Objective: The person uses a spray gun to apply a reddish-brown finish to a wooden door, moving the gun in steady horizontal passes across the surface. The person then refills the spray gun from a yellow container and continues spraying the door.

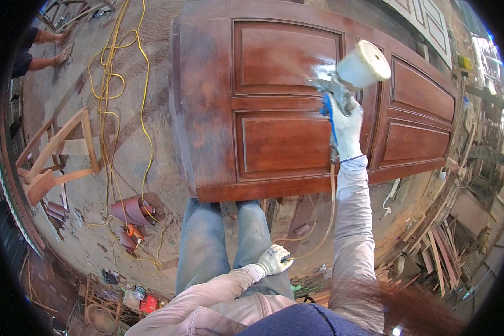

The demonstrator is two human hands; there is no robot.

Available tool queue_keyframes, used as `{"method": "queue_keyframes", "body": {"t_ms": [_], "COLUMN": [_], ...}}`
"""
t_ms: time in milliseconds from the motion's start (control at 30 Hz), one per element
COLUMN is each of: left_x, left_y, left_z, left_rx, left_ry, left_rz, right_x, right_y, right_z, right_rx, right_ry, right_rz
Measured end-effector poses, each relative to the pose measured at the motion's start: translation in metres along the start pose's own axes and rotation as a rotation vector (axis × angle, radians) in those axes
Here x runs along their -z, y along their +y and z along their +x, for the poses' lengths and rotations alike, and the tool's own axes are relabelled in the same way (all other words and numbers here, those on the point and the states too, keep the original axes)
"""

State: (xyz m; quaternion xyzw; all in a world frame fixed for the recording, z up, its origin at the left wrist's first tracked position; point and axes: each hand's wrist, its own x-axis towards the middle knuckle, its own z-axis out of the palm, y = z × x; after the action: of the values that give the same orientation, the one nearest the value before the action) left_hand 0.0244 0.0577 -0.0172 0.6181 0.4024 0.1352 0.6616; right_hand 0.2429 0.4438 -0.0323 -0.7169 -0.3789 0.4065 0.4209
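Observation:
In my gloved right hand (pixel 347 131) is a metal spray gun (pixel 336 89), its grip wrapped by my fingers. A whitish paint cup (pixel 361 67) is fixed to the gun and tilts over to the right. The gun is held above a reddish-brown panelled wooden door (pixel 288 143) lying flat, and a pale haze shows by its nozzle. From the grip a thin air hose (pixel 332 204) hangs down and curves to my gloved left hand (pixel 274 259), which is closed on it in front of my thighs.
Yellow cords (pixel 145 112) trail across the ground at left, near a wooden frame (pixel 61 151) and a rolled reddish sheet (pixel 131 210). Scrap wood (pixel 439 257) is heaped at right. A white panelled door (pixel 425 25) lies beyond. Another person's feet (pixel 61 56) show at upper left.

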Motion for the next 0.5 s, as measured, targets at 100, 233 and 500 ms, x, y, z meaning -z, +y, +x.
{"method": "queue_keyframes", "body": {"t_ms": [100, 233, 500], "left_x": [0.000, -0.002, -0.004], "left_y": [0.002, 0.004, 0.006], "left_z": [0.000, 0.002, 0.000], "left_rx": [0.047, 0.017, 0.100], "left_ry": [-0.069, -0.019, -0.012], "left_rz": [0.000, 0.012, 0.110], "right_x": [-0.020, -0.014, 0.081], "right_y": [-0.016, -0.005, 0.014], "right_z": [-0.001, 0.020, 0.050], "right_rx": [-0.122, -0.048, 0.150], "right_ry": [-0.117, -0.085, 0.313], "right_rz": [0.234, 0.229, -0.400]}}
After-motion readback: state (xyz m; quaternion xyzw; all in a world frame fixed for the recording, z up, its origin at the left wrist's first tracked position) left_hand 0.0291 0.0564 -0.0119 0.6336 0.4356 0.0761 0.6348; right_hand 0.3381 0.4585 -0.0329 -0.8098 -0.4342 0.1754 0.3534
